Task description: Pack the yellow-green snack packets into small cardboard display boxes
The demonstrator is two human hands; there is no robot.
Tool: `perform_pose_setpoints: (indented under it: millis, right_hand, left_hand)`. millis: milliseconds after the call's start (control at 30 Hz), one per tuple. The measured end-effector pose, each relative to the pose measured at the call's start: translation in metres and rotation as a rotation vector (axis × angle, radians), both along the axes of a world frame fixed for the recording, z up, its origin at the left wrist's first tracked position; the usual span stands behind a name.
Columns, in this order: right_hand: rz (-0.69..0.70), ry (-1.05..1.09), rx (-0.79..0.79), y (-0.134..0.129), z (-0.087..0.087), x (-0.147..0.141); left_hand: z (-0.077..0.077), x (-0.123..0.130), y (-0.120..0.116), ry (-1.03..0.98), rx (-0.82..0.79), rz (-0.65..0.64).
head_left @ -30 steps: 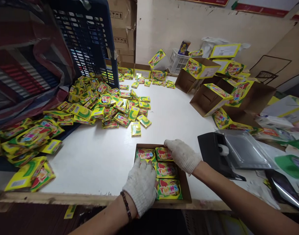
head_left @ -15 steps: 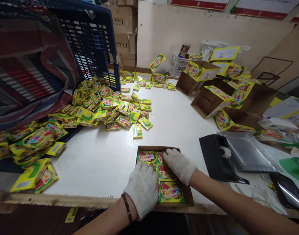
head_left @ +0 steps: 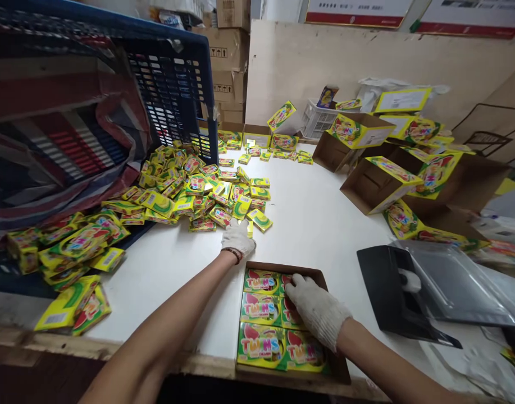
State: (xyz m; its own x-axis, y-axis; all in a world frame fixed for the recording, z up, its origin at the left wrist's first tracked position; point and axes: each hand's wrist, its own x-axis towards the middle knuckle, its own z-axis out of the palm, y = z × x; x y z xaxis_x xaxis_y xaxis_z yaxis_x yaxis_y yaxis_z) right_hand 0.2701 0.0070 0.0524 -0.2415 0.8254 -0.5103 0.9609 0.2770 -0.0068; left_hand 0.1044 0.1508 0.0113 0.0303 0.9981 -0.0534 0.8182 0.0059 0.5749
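My left hand (head_left: 239, 238), in a white knitted glove, reaches out to the near edge of a heap of small yellow-green boxes (head_left: 190, 185). Its fingers close on one small box (head_left: 250, 229), mostly hidden beneath them. My right hand (head_left: 318, 311), gloved too, lies with outstretched fingers over the right column of TWINS boxes (head_left: 262, 308) and hides part of it. These boxes lie face up in two columns inside an open brown carton (head_left: 339, 359) at the table's front edge. A gap shows along the carton's right side.
A blue plastic crate (head_left: 173, 84) with a striped liner lies tipped at left, boxes spilling out. To the right stand a black tape dispenser (head_left: 387, 292) and a clear plastic tray (head_left: 455, 286). Empty display cartons (head_left: 379, 185) pile up behind them on the white table (head_left: 308, 207).
My left hand has left the carton and moved forward to the single box at the heap's edge. My right hand stays on the packed boxes. The view has shifted slightly.
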Motion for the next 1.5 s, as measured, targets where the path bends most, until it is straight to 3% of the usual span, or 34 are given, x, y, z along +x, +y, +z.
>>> perform_pose_setpoints:
  millis: [67,133,233,300,367,433,467,533,600,633,700,767,867,967,1067,1133,1200,1267,1333,1400,1467,1500]
  right_hand:
    - [-0.039,0.082,0.047,-0.001,-0.001,0.007]
    - [-0.1,0.153,0.083,-0.001,0.004,0.013]
    - [-0.208,0.372,0.321,0.003,0.022,0.009]
    - [-0.193,0.64,0.483,0.005,0.034,-0.001]
    - [-0.096,0.824,0.453,0.004,0.042,-0.012]
    - [-0.072,0.837,0.325,0.0,0.043,-0.015]
    - [-0.108,0.799,0.268,-0.002,0.04,-0.012]
    - [-0.225,0.701,0.198,-0.003,0.028,-0.002]
    - [-0.257,0.642,0.142,-0.001,0.008,0.008]
    - [-0.246,0.636,0.11,-0.001,-0.002,0.011]
    - [-0.216,0.642,0.061,-0.001,-0.021,0.008]
    - [-0.187,0.647,0.079,-0.004,-0.033,-0.001]
    - [-0.094,0.652,0.176,-0.009,-0.033,-0.015]
    - [-0.059,0.662,0.235,-0.011,-0.015,-0.022]
    - [-0.131,0.727,0.241,-0.012,0.01,-0.036]
    - [-0.176,0.833,0.159,-0.014,0.024,-0.051]
    - [-0.211,0.968,0.045,-0.015,0.033,-0.063]
    - [-0.262,1.075,0.013,-0.014,0.035,-0.064]
    - [-0.307,1.066,0.086,-0.009,0.034,-0.05]
    - [-0.266,0.917,0.198,-0.002,0.03,-0.028]
    - [-0.18,0.7,0.278,0.007,0.024,-0.009]
    - [-0.146,0.591,0.29,0.011,0.021,-0.004]
  left_hand:
    - [-0.002,-0.011,-0.004,-0.055,-0.007,-0.022]
    - [0.007,-0.031,-0.014,-0.126,-0.017,-0.049]
    - [0.035,-0.057,-0.039,-0.298,-0.029,-0.163]
    - [0.053,-0.063,-0.065,-0.489,-0.106,-0.341]
    - [0.062,-0.061,-0.093,-0.641,-0.244,-0.506]
    - [0.059,-0.062,-0.114,-0.651,-0.251,-0.55]
    - [0.054,-0.067,-0.119,-0.582,-0.169,-0.501]
    - [0.043,-0.094,-0.123,-0.289,0.094,-0.275]
    - [0.037,-0.141,-0.126,0.114,0.276,0.023]
    - [0.037,-0.168,-0.129,0.308,0.289,0.165]
    - [0.039,-0.22,-0.141,0.603,0.179,0.447]
    - [0.042,-0.262,-0.157,0.701,-0.037,0.635]
    - [0.039,-0.29,-0.179,0.618,-0.248,0.669]
    - [0.033,-0.272,-0.187,0.287,-0.076,0.621]
    - [0.031,-0.21,-0.183,-0.418,0.1,0.445]
    - [0.034,-0.155,-0.18,-0.849,0.03,0.225]
    - [0.038,-0.104,-0.179,-1.069,-0.133,-0.045]
    - [0.041,-0.071,-0.179,-1.073,-0.19,-0.192]
    - [0.04,-0.064,-0.177,-0.887,-0.094,-0.154]
    - [0.036,-0.084,-0.169,-0.55,0.103,-0.018]
    - [0.03,-0.122,-0.16,-0.139,0.27,0.121]
    - [0.027,-0.144,-0.156,0.064,0.272,0.17]
